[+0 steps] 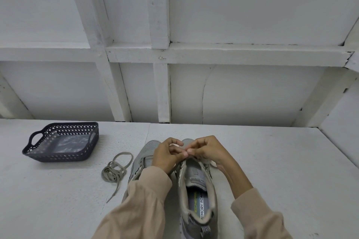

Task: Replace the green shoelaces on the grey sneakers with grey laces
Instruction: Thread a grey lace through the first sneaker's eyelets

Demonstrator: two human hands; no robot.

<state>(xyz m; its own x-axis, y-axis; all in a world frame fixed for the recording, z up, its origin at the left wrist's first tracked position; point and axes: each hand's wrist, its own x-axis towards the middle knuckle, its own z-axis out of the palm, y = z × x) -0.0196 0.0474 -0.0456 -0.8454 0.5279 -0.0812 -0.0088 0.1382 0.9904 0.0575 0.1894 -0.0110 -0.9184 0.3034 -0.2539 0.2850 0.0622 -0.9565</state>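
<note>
1. Hands first: left hand (165, 156) and right hand (206, 151) huddled together over the toe end of the grey mesh sneaker with the printed insole (200, 186), knuckles up, fingers curled in narrow.
2. Fingertips meeting right above that sneaker's front eyelets, pinching at something small. Cannot tell whether a lace end sits between them: too tiny, tucked under the fingers.
3. By the look of it, threading at the lowest eyelets. Eyelet rows bare all the way back along the tongue, so likely early in relacing this shoe.
4. Resting on the white table (272, 161), heel toward the wearer, toe under the hands.
5. Second grey sneaker (144, 153) just beside the insole sneaker on its left, half hidden beneath the left beige sleeve (147, 196); laces there not visible.
6. Further left of the insole sneaker, beyond its partner: loose flat shoelace of dull grey-green (114, 169), tangled, one end trailing nearward. Untouched by either hand.
7. Well apart to the left again: dark perforated plastic basket with handles (64, 158), something clear and crinkled inside.
8. Next up, most likely: feeding a tip through a front eyelet and drawing both sides even. Calls for a fine pinch and a shoe kept from sliding.
</note>
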